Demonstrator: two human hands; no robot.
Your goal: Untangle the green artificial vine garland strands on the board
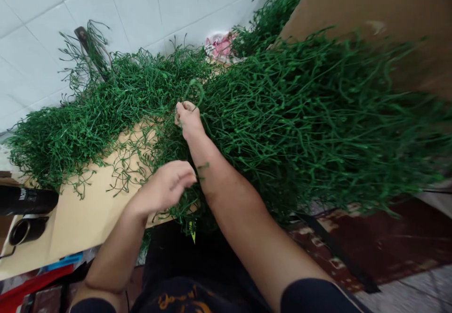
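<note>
A big tangle of thin green plastic stems covers a sheet of cardboard on the floor. My right hand reaches forward into the tangle with its fingers closed around some stems. My left hand hovers nearer to me over the edge of the pile, its fingers curled and pinched together on a few green strands. A second heap of the same stems lies to the left.
White floor tiles lie beyond the pile. A large brown cardboard panel stands at the upper right. A black bottle and a black cup sit at the left edge. A pink-white cloth shows behind the stems.
</note>
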